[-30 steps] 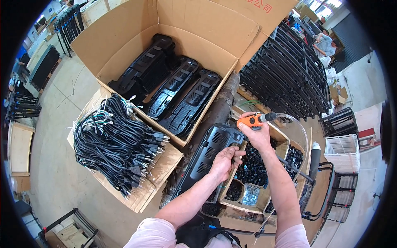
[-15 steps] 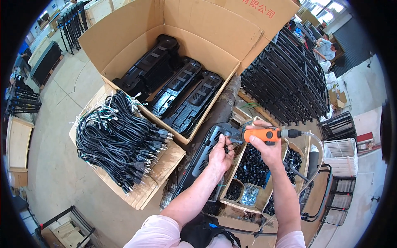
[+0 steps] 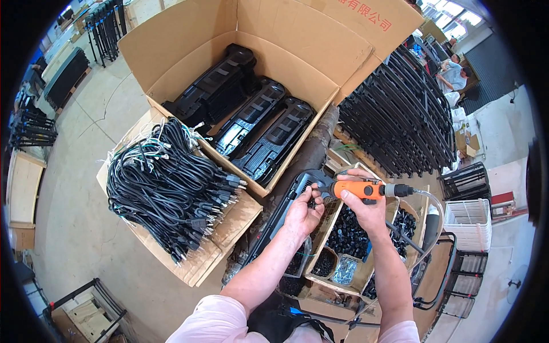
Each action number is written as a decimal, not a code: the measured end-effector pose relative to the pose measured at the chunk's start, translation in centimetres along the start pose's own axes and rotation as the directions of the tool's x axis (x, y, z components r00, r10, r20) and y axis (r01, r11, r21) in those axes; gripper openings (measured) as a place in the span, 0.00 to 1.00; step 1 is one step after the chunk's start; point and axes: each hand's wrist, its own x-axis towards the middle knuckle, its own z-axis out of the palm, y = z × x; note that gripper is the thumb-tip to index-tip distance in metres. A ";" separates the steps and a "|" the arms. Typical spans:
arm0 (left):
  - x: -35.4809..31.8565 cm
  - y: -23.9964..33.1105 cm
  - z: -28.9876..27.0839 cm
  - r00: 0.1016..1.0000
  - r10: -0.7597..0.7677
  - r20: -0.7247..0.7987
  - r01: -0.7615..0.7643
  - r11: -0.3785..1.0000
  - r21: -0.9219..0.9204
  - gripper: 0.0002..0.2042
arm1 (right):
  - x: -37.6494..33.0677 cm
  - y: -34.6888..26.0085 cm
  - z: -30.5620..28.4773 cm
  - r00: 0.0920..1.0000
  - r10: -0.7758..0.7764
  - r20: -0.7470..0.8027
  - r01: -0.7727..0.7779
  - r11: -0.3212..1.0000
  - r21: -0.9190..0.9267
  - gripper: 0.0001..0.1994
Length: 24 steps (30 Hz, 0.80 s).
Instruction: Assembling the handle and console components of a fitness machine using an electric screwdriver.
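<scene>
An orange air screwdriver (image 3: 360, 189) lies sideways in my right hand (image 3: 369, 208), which is wrapped round its body. Its tip points left and reaches the fingertips of my left hand (image 3: 303, 214). Those fingers are curled, with small dark pieces, too small to make out, between them and the palm. Beneath my left hand a long black plastic housing (image 3: 290, 197) slants from upper right to lower left. The hand and wrist hide part of it.
A carton (image 3: 286, 40) holds black plastic housings. Left of it, black power cords (image 3: 166, 188) are heaped on cardboard (image 3: 243, 220). A parts tray (image 3: 360, 280) holds small black parts at right. A clear hose (image 3: 441, 214) trails from the screwdriver. Black frames (image 3: 400, 114) are stacked beyond.
My right hand has drawn the screwdriver slightly left, bringing its tip to my left fingertips. My left hand has shifted slightly left and stays curled. The whole view has shifted a little.
</scene>
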 end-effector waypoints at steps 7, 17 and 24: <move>-0.6 0.1 0.2 0.994 0.080 -0.075 -0.078 0.997 0.026 0.14 | 0.8 1.0 1.9 0.999 0.043 -0.004 -0.042 0.998 0.045 0.25; -3.1 -1.5 -0.1 0.990 0.026 -0.141 -0.009 0.993 0.121 0.15 | 3.5 3.9 4.6 0.999 0.031 0.027 -0.030 0.998 -0.059 0.25; -6.6 -2.7 -2.3 0.986 -0.092 -0.141 0.121 0.969 0.213 0.14 | 4.0 5.0 5.3 0.999 0.000 0.053 0.007 0.989 -0.148 0.14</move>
